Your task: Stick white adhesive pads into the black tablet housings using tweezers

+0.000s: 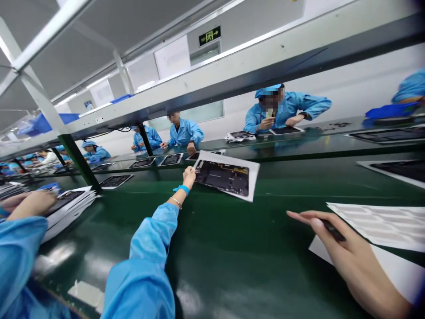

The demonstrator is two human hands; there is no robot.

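Observation:
My left hand [189,176], in a blue sleeve with a blue wrist strap, reaches far out over the green belt and pinches the near-left corner of a white tray [254,173] that carries a black, opened device [222,177]. My right hand [335,241] is bare and hovers low over the belt at the right, fingers pointing left. It holds a slim dark tool [333,230] between thumb and fingers. Just beyond it lie white sheets [378,223].
A co-worker's hand [29,204] rests on a stack of trays [71,208] at the far left. More trays with devices ride the green belt [215,248]. Across it sit several people in blue coats. A shelf frame [76,157] runs overhead.

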